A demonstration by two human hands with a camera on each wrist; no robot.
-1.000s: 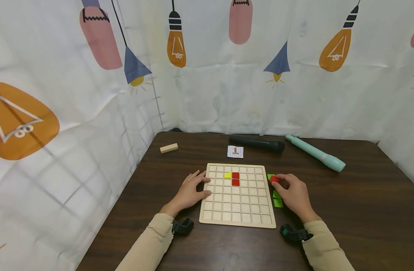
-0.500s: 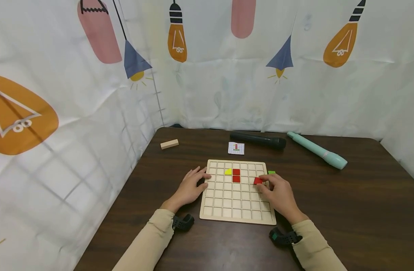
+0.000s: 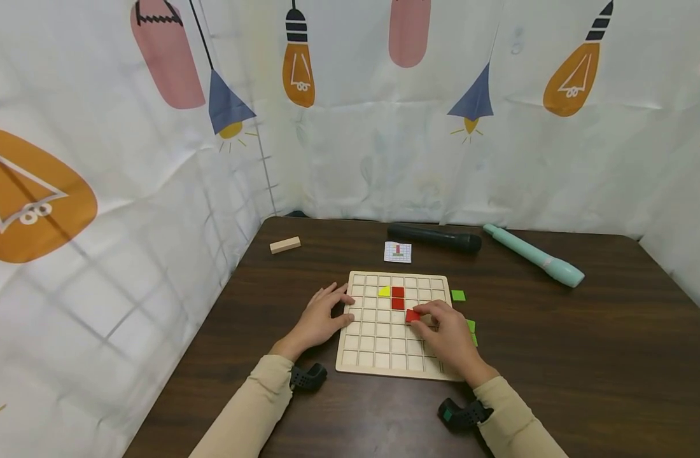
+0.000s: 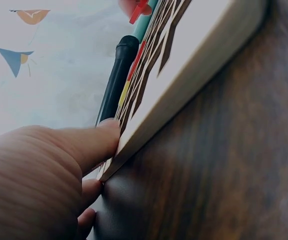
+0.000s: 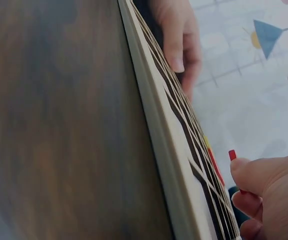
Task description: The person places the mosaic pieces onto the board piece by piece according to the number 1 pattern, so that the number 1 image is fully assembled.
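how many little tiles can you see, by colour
red tiles: 3, two seated in the board and one pinched by the right hand
yellow tile: 1
green tiles: 3 on the table, one clear, two partly hidden by the hand
total: 7

right hand (image 3: pixel 448 336) hides part of two green tiles (image 3: pixel 471 331); pattern card (image 3: pixel 398 252) print too small to read.

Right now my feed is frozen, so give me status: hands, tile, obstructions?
Left hand flat on board edge. Right hand pinching red tile over the grid, beside two placed reds. Nothing blocking.
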